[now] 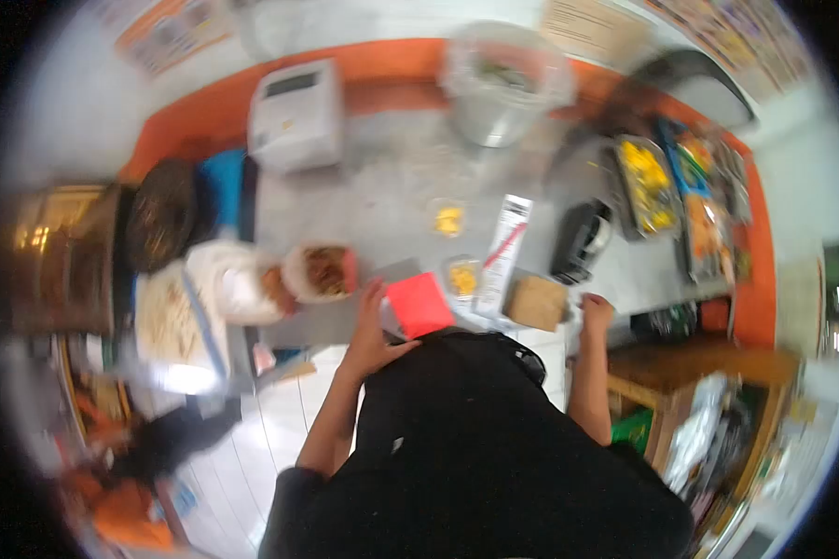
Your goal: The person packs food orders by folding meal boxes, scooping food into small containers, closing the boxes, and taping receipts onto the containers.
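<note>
My left hand [371,334] is at the counter's near edge, fingers and thumb spread beside a bright pinkish-red square block [420,305] with a pale side. Contact between them is too blurred to make out. To the right, my right hand [596,314] is closed, its fingers curled; whatever it may hold is hidden. A brown box [537,304] sits just left of that hand. Between the two hands are a small clear tub of yellow pieces [462,278] and a long white strip with a red line [505,252]. Another small yellow portion [448,220] lies farther back.
A tub of brown food [326,271] and a white bag [238,284] stand at left. Behind are a white machine [296,116] and a clear bucket [503,84]. A black tape-dispenser-like object [584,244] and a yellow-filled tray [647,186] are at right. Someone in orange [135,512] is at lower left.
</note>
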The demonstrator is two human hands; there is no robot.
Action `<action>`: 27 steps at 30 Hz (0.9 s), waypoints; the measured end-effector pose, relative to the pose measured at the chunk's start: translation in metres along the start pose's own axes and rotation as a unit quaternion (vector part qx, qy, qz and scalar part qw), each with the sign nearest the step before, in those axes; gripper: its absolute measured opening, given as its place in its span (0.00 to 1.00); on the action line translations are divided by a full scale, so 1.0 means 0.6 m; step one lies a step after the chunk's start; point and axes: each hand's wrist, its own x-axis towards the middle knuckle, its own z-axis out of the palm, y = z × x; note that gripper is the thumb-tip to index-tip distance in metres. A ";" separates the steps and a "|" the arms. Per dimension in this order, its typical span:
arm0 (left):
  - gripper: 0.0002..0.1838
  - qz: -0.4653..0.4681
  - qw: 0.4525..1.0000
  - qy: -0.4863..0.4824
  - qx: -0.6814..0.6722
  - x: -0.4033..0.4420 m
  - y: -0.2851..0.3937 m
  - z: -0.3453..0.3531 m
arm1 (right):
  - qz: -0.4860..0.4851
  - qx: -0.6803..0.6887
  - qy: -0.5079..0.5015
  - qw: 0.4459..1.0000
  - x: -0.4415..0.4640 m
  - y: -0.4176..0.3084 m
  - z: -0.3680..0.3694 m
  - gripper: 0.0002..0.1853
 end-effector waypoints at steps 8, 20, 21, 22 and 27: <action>0.61 -0.007 0.998 -0.031 -0.049 -0.009 0.026 -0.022 | -0.313 -0.024 -0.495 0.810 -0.253 -0.399 0.118 0.12; 0.38 0.065 0.991 -0.017 0.118 -0.024 0.033 -0.014 | -0.415 -0.249 -0.426 0.764 -0.303 -0.385 0.261 0.19; 0.37 0.078 0.986 -0.008 0.145 -0.023 0.034 -0.015 | -0.402 -0.221 -0.428 0.779 -0.298 -0.377 0.258 0.20; 0.37 0.076 0.986 -0.003 0.146 -0.022 0.031 -0.014 | -0.390 -0.194 -0.429 0.792 -0.291 -0.368 0.255 0.20; 0.35 0.114 0.978 0.046 0.168 -0.023 0.016 0.006 | -0.320 -0.017 -0.492 0.810 -0.242 -0.308 0.248 0.18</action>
